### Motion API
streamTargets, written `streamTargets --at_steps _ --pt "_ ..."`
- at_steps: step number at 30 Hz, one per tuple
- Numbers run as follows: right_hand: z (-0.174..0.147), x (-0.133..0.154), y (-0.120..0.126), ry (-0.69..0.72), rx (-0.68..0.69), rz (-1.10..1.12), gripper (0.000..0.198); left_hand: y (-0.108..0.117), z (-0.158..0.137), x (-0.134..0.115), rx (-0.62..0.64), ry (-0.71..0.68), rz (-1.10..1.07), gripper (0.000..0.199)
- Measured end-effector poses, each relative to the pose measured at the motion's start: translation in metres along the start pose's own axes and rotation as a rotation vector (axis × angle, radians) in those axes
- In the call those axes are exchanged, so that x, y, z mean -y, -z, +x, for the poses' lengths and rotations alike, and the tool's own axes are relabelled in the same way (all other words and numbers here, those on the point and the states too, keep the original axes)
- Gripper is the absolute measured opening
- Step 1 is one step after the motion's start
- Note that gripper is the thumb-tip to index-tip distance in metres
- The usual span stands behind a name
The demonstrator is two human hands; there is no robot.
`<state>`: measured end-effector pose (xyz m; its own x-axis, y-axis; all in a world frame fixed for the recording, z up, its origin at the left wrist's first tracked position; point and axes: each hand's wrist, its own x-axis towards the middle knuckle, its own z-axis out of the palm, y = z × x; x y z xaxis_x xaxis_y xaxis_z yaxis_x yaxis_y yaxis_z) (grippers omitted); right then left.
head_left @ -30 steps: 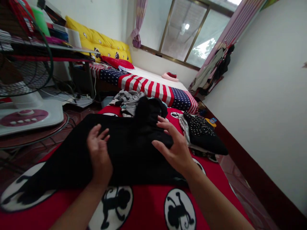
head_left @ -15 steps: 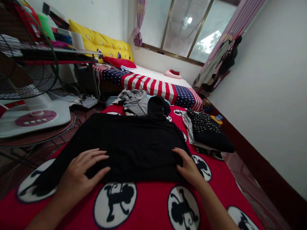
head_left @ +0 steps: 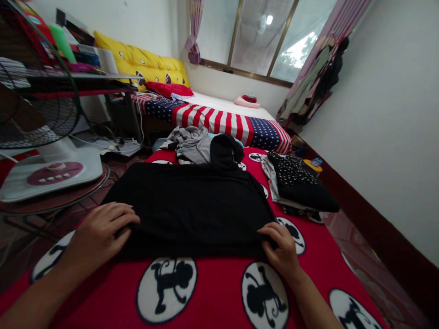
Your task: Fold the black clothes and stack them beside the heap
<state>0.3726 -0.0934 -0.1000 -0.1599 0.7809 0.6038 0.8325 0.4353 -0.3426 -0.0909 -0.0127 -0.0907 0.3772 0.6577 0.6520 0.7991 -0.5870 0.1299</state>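
Observation:
A black garment (head_left: 192,210) lies spread across the red blanket (head_left: 212,297) in front of me, with a hood-like black piece (head_left: 224,153) at its far end. My left hand (head_left: 108,226) is closed on its near left side, fingers curled over the dark cloth. At the near right corner, my right hand (head_left: 279,244) pinches the edge between thumb and fingers. Beyond the garment sits a loose heap of grey clothes (head_left: 192,144), partly covered by the black piece. On the right lies a stack of folded clothes (head_left: 295,180), black with white dots on top.
A white fan (head_left: 55,169) stands on a round stool (head_left: 78,196) at the left, near a cluttered desk (head_left: 103,75). Behind is a bed with a striped, starred cover (head_left: 219,119). Clothes (head_left: 318,82) hang by the right wall.
My left hand has moved left and curled its fingers; the black cloth trailing at lower left no longer shows there. My right hand has shifted slightly right and down to the garment's corner.

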Motion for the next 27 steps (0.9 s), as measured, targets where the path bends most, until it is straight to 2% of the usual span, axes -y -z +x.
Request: streamTargets --at_steps 2,5,7,9,11,13,15,17,19,21,23,25,27 --pt "-0.005 -0.003 -0.001 0.036 0.077 -0.020 0.030 0.003 0.001 0.004 -0.019 0.057 0.052 0.017" --pt "-0.008 -0.005 -0.004 0.064 0.026 -0.059 0.031 0.006 0.001 0.006 -0.064 0.188 0.149 0.022" --pt "-0.008 -0.004 -0.004 0.088 0.010 -0.083 0.031 0.005 0.001 0.008 -0.070 0.218 0.181 0.023" --pt "-0.009 -0.003 -0.003 0.102 0.062 -0.093 0.032 0.003 -0.002 0.012 -0.010 0.201 0.167 0.021" --pt "-0.011 -0.003 -0.002 0.098 0.127 -0.088 0.032 0.003 -0.009 0.017 0.111 0.188 0.098 0.021" --pt "-0.013 -0.004 -0.002 0.097 0.152 -0.074 0.030 0.007 -0.016 0.023 0.199 0.227 0.022 0.022" --pt "-0.016 -0.007 -0.001 0.109 0.153 -0.065 0.027 0.014 -0.020 0.025 0.190 0.327 -0.010 0.024" --pt "-0.018 -0.010 -0.001 0.112 0.149 -0.054 0.021 0.020 -0.020 0.025 0.105 0.476 0.009 0.023" --pt "-0.016 -0.012 -0.001 0.099 0.140 -0.032 0.014 0.022 -0.016 0.024 0.053 0.632 -0.001 0.031" --pt "-0.009 -0.011 -0.002 0.052 0.136 -0.002 0.010 0.019 -0.011 0.022 0.098 0.725 0.011 0.050" --pt "0.005 -0.005 -0.007 -0.035 0.138 0.031 0.016 0.011 -0.006 0.020 0.204 0.714 0.093 0.065" --pt "0.025 0.005 -0.017 -0.119 0.151 0.070 0.017 0.004 -0.003 0.018 0.280 0.669 0.208 0.072" --pt "0.048 0.015 -0.033 -0.159 0.171 0.120 0.013 -0.002 -0.002 0.018 0.292 0.657 0.256 0.069"
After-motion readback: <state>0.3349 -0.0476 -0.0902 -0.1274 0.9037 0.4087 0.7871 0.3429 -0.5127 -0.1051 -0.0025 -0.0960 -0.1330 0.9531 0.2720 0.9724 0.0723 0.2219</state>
